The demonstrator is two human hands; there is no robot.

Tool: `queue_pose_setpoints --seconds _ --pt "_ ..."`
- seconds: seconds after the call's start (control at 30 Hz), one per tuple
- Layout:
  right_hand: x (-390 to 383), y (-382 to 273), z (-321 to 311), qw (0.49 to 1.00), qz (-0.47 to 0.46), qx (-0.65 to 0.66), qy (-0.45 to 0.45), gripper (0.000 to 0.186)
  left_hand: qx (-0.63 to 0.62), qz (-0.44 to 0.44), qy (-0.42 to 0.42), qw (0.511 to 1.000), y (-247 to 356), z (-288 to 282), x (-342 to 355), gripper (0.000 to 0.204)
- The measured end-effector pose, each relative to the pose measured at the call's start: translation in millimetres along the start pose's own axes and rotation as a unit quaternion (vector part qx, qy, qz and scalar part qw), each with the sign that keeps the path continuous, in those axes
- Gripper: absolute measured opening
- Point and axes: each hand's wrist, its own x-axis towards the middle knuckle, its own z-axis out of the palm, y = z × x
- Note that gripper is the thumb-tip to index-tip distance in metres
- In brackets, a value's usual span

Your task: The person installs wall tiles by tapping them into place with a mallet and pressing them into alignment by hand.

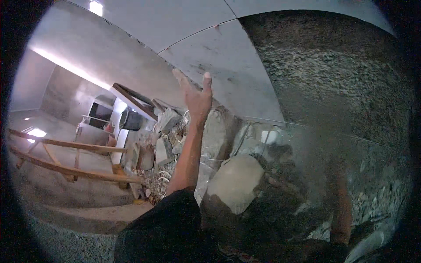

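On the left, a wooden ladder (87, 144) reaches toward a heap of broken rubble (164, 151). Beyond the heap slants a dark board (133, 101) with a pale edge. Nearer the middle sits a large pale stone (237, 182). A bright light (96, 7) shines at top left.

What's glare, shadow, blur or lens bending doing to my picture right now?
Head view: a bright patch at upper left is blown out; the right side is dim, and a dark, blurry smear lies above the right forearm, so the right hand can't be made out; the left hand reads fairly clearly; the wooden frame curves near the left rim; corners are black.
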Motion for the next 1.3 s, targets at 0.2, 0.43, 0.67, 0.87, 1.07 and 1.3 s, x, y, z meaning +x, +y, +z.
queue_pose_setpoints --seconds 0.2,0.43,0.67,0.87,1.07,1.3 --pt "-23.4 -38.8 -14.1 0.981 -0.056 -0.138 0.125 0.052 -0.027 -0.031 -0.004 0.999 5.1 18.8 10.0 0.095" --pt "35.4 51.2 67.5 0.993 0.066 -0.081 0.048 0.062 -0.110 -0.122 -0.091 0.982 28.8 1.9 15.2 0.083" --pt "15.7 10.5 29.2 0.991 -0.042 -0.074 0.100 0.059 -0.012 -0.047 -0.125 0.991 -19.4 1.1 22.2 0.095" --pt "-8.1 -6.8 9.1 0.975 -0.099 -0.063 0.187 0.057 -0.099 -0.067 -0.334 0.935 -38.8 -33.6 18.1 0.086" --pt "-67.5 -17.0 -30.1 0.984 -0.155 -0.082 0.023 0.065 -0.213 -0.245 -0.514 0.794 -136.6 -107.8 -170.4 0.063" --pt "-268.7 23.1 50.2 0.979 0.083 0.155 0.106 0.059 -0.211 -0.358 -0.593 0.689 -145.2 -166.6 -224.9 0.056"
